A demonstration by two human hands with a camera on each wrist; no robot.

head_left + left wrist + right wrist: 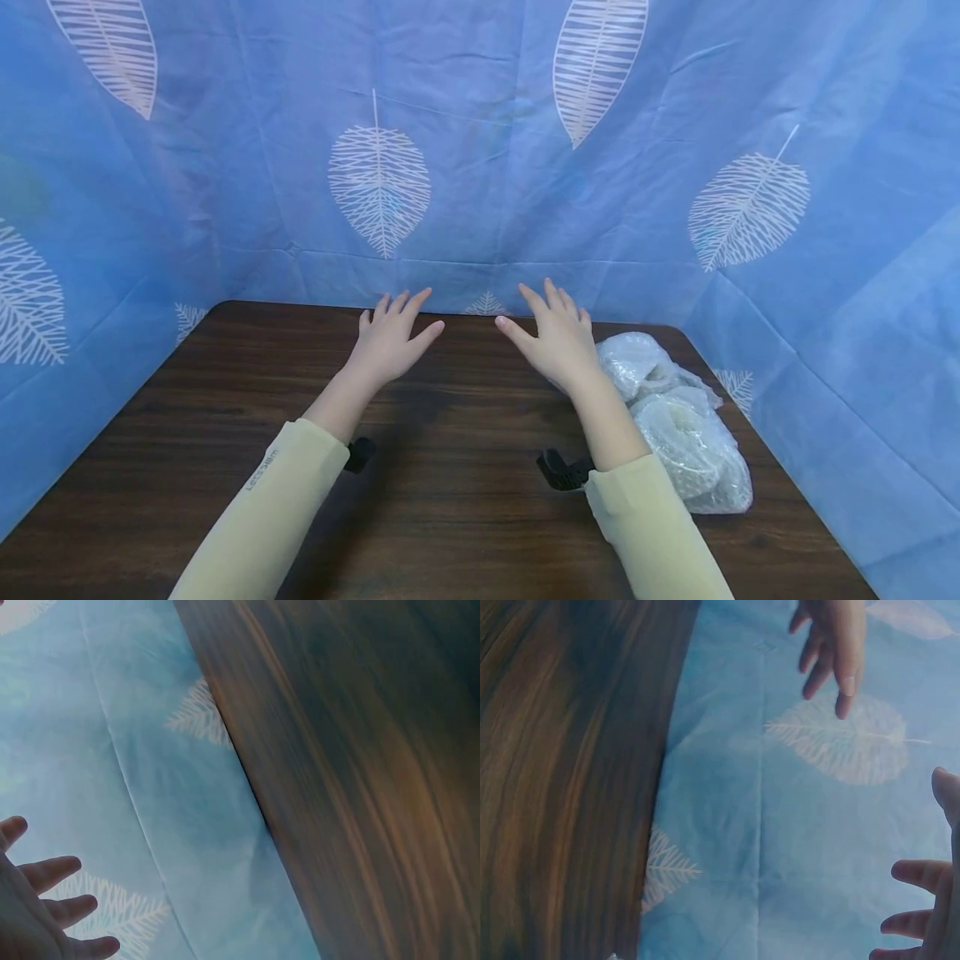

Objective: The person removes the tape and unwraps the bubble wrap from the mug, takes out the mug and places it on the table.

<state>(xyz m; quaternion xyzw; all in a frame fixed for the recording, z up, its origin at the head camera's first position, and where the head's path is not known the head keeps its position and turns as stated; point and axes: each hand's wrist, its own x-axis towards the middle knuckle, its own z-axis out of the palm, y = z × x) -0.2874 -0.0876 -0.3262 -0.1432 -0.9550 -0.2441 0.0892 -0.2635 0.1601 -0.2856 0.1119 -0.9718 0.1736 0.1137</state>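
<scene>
Flat open hands [472, 337] above grained wood table [450, 500], crinkly plastic bag [678, 417].

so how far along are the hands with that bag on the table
Nothing looks done: the bag of clear plastic lies crumpled at the table's right side, untouched. In hand: nothing. The left hand and right hand hover open above the wood with fingers spread, the right one just beside the bag. Everything is left, starting with a grip on the bag.
</scene>
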